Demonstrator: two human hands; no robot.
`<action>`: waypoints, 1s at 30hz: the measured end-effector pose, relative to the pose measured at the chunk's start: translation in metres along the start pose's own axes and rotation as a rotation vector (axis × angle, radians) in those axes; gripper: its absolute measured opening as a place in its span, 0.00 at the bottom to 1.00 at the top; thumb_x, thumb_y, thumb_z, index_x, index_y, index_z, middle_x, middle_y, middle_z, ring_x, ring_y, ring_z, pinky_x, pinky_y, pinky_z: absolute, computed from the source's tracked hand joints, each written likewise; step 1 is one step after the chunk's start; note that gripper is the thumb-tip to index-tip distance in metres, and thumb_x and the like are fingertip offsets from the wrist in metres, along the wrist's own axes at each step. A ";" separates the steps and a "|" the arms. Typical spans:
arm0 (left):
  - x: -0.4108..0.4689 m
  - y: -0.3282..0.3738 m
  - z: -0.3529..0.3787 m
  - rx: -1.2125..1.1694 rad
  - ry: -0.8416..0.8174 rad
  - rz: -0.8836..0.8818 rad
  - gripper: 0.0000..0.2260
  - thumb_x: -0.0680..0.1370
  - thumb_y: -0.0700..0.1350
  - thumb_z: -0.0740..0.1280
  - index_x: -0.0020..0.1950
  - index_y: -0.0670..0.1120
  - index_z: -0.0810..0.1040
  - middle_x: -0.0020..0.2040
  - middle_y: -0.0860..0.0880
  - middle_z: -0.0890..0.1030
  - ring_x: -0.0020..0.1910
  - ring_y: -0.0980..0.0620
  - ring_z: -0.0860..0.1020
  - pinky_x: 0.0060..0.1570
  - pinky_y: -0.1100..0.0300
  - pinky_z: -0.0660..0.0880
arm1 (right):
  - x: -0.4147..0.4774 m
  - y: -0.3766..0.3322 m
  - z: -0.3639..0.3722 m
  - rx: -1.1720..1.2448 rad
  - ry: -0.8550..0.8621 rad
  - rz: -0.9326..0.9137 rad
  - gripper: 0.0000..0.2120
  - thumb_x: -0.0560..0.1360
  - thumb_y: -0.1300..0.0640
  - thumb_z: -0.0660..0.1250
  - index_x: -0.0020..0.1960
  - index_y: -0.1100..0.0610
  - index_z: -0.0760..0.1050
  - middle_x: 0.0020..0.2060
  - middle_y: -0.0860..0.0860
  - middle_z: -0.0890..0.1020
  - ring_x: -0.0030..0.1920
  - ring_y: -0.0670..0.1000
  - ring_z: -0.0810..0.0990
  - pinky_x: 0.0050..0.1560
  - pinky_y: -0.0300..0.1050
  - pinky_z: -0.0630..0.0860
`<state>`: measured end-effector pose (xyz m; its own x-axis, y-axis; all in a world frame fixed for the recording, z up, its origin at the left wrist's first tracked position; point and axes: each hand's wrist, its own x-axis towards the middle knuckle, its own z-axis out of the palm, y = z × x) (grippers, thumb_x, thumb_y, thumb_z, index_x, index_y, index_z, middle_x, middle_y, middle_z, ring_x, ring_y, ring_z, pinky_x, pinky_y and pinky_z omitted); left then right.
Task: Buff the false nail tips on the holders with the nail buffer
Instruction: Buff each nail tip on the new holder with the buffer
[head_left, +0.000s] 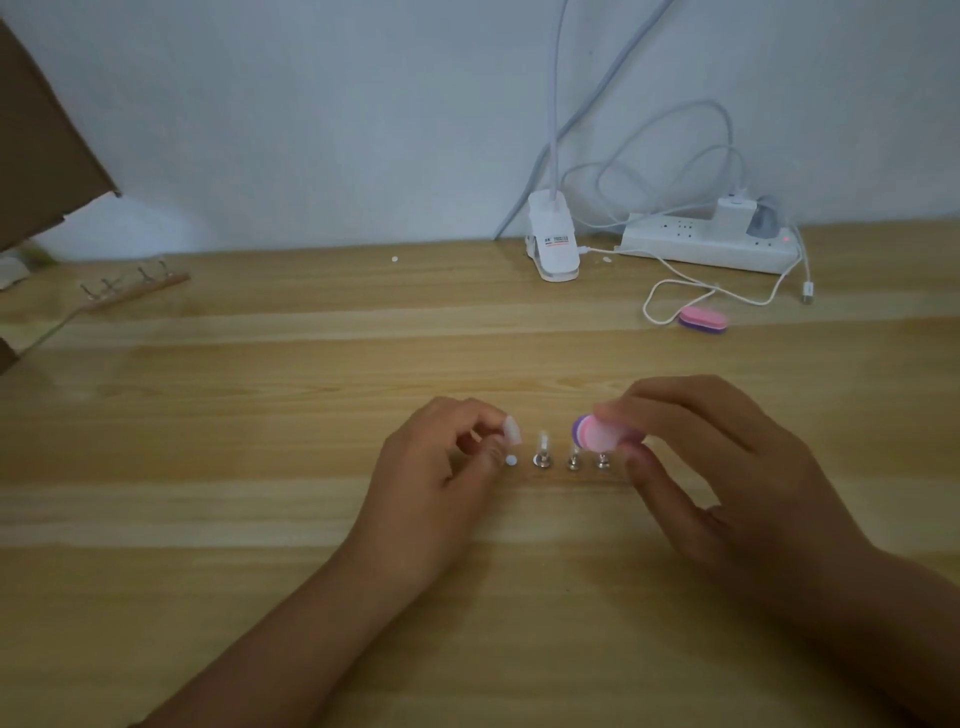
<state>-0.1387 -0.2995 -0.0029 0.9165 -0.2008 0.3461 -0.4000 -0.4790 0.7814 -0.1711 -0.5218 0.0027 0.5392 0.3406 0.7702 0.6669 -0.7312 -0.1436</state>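
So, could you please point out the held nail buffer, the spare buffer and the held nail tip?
held nail buffer (597, 439): head view, pink rounded end.
spare buffer (702, 317): head view, pink top face.
held nail tip (512, 431): head view, white middle.

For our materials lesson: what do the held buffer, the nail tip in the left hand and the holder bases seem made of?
The buffer: probably foam, matt, in pink and purple layers. The nail tip: likely thin plastic, milky and half see-through. The holder bases: apparently metal, silvery discs with bright glints. The blur leaves all three uncertain.
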 end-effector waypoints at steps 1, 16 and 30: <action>0.000 -0.001 0.001 0.000 -0.020 -0.001 0.07 0.77 0.40 0.69 0.43 0.51 0.81 0.41 0.54 0.81 0.41 0.55 0.78 0.43 0.61 0.72 | 0.000 0.001 0.000 -0.002 -0.004 0.008 0.10 0.77 0.65 0.67 0.57 0.63 0.81 0.51 0.55 0.81 0.50 0.54 0.79 0.52 0.44 0.75; -0.003 0.008 0.003 0.261 -0.044 -0.032 0.07 0.71 0.49 0.72 0.48 0.57 0.78 0.48 0.60 0.76 0.52 0.58 0.71 0.56 0.56 0.69 | -0.004 0.007 0.006 -0.012 -0.116 0.115 0.11 0.80 0.59 0.63 0.59 0.58 0.80 0.53 0.50 0.79 0.51 0.51 0.79 0.49 0.43 0.75; -0.008 0.013 0.003 0.335 -0.067 0.085 0.04 0.70 0.49 0.74 0.43 0.55 0.82 0.48 0.59 0.75 0.50 0.59 0.71 0.53 0.60 0.63 | -0.004 0.006 0.009 0.380 -0.163 0.313 0.11 0.78 0.61 0.66 0.59 0.53 0.80 0.52 0.44 0.81 0.54 0.48 0.81 0.51 0.40 0.80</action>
<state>-0.1517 -0.3070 0.0029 0.8830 -0.3024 0.3590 -0.4600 -0.7096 0.5338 -0.1647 -0.5218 -0.0072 0.7960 0.2499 0.5513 0.5840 -0.5568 -0.5907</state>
